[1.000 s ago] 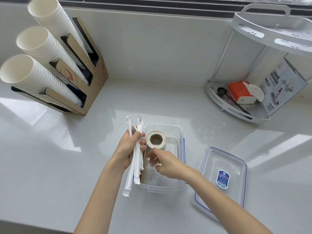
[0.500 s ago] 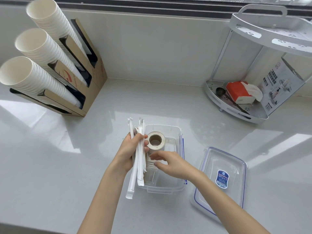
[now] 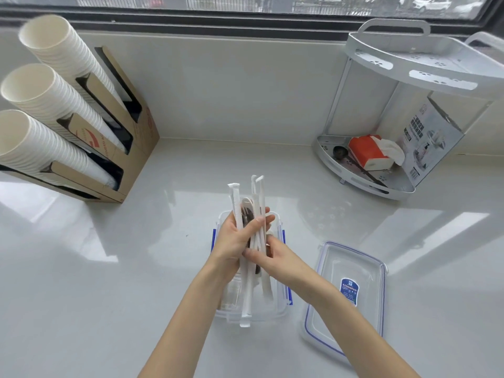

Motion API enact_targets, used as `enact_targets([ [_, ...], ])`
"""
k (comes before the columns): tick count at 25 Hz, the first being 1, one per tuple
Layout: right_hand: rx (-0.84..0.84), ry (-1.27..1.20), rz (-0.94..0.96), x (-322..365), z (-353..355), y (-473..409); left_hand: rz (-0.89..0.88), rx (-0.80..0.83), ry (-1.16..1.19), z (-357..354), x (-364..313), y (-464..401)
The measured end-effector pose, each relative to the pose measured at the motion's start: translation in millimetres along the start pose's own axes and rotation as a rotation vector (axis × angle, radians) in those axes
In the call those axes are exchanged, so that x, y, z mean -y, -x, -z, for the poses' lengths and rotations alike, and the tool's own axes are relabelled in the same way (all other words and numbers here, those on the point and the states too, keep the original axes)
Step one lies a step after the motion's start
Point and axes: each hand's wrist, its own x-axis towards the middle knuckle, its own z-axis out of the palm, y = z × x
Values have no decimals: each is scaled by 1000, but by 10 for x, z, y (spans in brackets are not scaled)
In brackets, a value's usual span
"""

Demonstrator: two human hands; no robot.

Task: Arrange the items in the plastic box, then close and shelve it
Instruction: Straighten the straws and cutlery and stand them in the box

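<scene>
On the white counter [image 3: 109, 268]: cup dispenser [image 3: 81, 126] far left, corner rack [image 3: 381, 170] far right, both well apart from the work. Plastic box [image 3: 282, 301] sits centre, open; lid [image 3: 351, 293] lies flat just beside it on the right. Left hand [image 3: 234, 241] fingers closed around a bundle of wrapped straws [image 3: 257, 214] above the box. Right hand [image 3: 275, 257] fingers pinch the bundle's lower part.

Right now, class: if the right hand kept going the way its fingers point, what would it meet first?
The right hand points left, toward the bundle of wrapped straws held by the left hand. It already seems to touch them, so the straws come first, though depth is unclear.
</scene>
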Motion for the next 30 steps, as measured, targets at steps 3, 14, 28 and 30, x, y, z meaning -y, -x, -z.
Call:
enact_targets([
  [3, -20, -56, 63, 25, 20, 47, -6, 28, -62, -35, 20, 4],
  [14, 2, -346, -6, 17, 98, 137, -26, 27, -12, 92, 29, 27],
  [28, 16, -537, -106, 1, 87, 93, -73, 36, -10, 93, 94, 29],
  [30, 17, -465, -100, 4, 53, 101, -103, -4, -82, 92, 107, 26],
])
